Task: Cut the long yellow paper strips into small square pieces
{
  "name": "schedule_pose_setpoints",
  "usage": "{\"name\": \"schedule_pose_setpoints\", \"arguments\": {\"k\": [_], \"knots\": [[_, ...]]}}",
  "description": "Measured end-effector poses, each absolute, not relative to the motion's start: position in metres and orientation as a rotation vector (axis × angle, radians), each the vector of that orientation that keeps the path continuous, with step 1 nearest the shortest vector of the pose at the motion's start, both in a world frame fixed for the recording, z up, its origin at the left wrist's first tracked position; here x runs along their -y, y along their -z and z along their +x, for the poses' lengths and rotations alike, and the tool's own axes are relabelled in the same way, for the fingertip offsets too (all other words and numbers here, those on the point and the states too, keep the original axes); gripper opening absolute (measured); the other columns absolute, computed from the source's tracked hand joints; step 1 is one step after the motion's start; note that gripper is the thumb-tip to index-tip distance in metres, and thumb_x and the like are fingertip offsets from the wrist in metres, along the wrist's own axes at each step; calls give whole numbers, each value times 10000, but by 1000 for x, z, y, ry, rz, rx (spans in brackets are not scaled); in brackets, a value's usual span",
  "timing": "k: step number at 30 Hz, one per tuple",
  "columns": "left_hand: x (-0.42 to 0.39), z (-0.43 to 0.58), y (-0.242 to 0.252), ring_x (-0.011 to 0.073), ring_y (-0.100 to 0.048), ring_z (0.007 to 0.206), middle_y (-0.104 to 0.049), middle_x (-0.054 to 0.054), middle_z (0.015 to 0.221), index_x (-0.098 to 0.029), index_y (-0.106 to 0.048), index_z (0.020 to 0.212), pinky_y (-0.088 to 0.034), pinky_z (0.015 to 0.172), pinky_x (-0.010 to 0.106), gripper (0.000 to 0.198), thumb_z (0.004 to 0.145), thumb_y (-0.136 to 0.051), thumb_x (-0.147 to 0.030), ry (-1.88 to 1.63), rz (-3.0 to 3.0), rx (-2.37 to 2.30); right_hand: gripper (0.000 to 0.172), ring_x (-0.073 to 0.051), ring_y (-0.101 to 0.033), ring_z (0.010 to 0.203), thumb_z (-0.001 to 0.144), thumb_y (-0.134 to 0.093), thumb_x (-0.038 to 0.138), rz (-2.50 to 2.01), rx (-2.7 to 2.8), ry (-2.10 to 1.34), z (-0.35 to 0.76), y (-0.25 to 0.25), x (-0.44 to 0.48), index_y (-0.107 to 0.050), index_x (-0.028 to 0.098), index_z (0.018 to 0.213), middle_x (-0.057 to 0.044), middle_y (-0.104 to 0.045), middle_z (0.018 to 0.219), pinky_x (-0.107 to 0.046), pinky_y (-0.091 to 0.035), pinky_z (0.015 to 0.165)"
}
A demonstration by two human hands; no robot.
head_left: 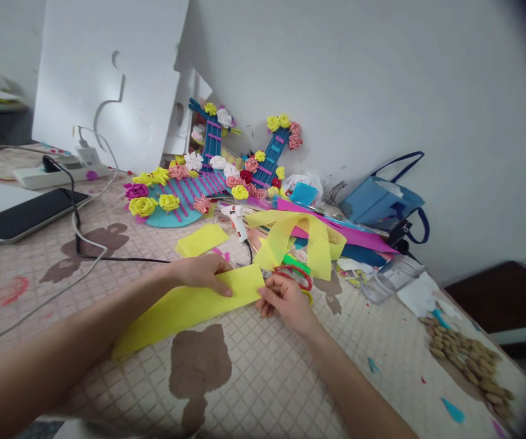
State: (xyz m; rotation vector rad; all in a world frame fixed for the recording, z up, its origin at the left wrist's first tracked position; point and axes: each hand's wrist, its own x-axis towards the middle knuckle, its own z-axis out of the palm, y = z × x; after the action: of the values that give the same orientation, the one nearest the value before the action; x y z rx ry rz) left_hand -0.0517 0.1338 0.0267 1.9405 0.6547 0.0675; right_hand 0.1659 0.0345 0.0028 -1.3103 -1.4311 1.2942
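A long yellow strip of crepe-like paper (166, 320) stretches slantwise across the table in front of me. My left hand (203, 273) grips its upper edge, thumb on the paper and the other fingers partly hidden. At the strip's right end, my right hand (285, 300) pinches the corner between thumb and fingers. Just behind the right hand lie red-handled scissors (306, 281), partly covered by it. A smaller yellow paper piece (202, 239) rests beyond my left hand, and loose curled yellow strips (308, 235) are heaped behind the scissors.
A white glue gun (238, 222) lies farther back, its cord running left. Behind it stand blue stick decorations with paper flowers (184, 195). A tablet (29, 213) and power strip (56, 174) are left. At right are a blue bag (381, 201), clear container (393, 277) and peanuts (466, 360).
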Motion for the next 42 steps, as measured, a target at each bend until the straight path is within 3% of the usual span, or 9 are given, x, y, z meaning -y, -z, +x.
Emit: {"name": "schedule_pose_setpoints", "arguments": {"k": [5, 9, 16, 22, 25, 29, 34, 39, 42], "knots": [[-138, -56, -27, 99, -448, 477, -538, -20, 538, -142, -615, 631, -265, 417, 202, 310, 634, -667, -447, -204, 1975, -776, 205, -160, -601, 637, 804, -545, 417, -1481, 1603, -730, 199, -17, -38, -563, 213, 800, -25, -635, 735, -301, -487, 596], [-141, -60, -26, 99, -467, 488, -567, -20, 580, -159, -612, 671, -288, 430, 199, 290, 640, -676, -440, -232, 1757, -809, 235, -229, -578, 835, 705, -665, 369, -1746, 1906, -266, 227, -19, -44, -564, 224, 860, -50, -609, 896, -373, -451, 726], [-144, -62, -20, 140, -554, 582, -644, 17, 708, -147, -642, 799, -388, 508, 217, 376, 617, -690, -473, -238, 1617, -860, 344, -225, -534, 959, 679, -683, 316, -1894, 2109, -339, 232, -8, -48, -525, 205, 963, -57, -565, 999, -357, -413, 798], [-147, -66, -21, 138, -557, 554, -648, 19, 679, -128, -652, 788, -375, 484, 214, 402, 630, -675, -497, -280, 1546, -892, 288, -238, -524, 973, 726, -643, 358, -1871, 2146, -347, 237, -17, -46, -546, 190, 939, -66, -575, 972, -363, -393, 818], [-148, -71, -28, 117, -544, 512, -639, 13, 634, -127, -648, 757, -358, 449, 199, 369, 641, -686, -475, -316, 1428, -852, 297, -229, -535, 914, 736, -627, 388, -1817, 2011, -476, 239, -27, -43, -534, 204, 950, -53, -580, 951, -365, -397, 786], [-150, -78, -36, 115, -563, 514, -671, 40, 693, -118, -653, 794, -382, 445, 199, 349, 648, -706, -431, -352, 1261, -813, 330, -170, -525, 784, 769, -587, 439, -1501, 1698, -1011, 229, -35, -40, -500, 201, 980, -28, -549, 847, -309, -408, 700], [-155, -84, -34, 111, -587, 523, -691, 63, 731, -107, -671, 817, -422, 469, 199, 330, 667, -708, -398, -354, 1188, -800, 543, -115, -430, 656, 664, -673, 543, -1032, 1430, -1420, 197, -27, -31, -497, 226, 1069, -9, -480, 820, -247, -360, 580], [-159, -86, -28, 113, -585, 503, -689, 59, 707, -117, -676, 777, -420, 444, 197, 315, 633, -736, -391, -379, 1194, -817, 691, -128, -432, 582, 704, -379, 758, -697, 1210, -1689, 171, -15, -20, -534, 169, 1030, -20, -459, 724, -274, -381, 533], [-159, -86, -27, 121, -592, 513, -680, 54, 670, -119, -672, 726, -420, 439, 195, 308, 605, -754, -390, -405, 1173, -840, 760, -122, -420, 520, 702, -281, 795, -575, 1152, -1927, 161, -13, -15, -561, 135, 955, 1, -427, 621, -266, -374, 491]]}}
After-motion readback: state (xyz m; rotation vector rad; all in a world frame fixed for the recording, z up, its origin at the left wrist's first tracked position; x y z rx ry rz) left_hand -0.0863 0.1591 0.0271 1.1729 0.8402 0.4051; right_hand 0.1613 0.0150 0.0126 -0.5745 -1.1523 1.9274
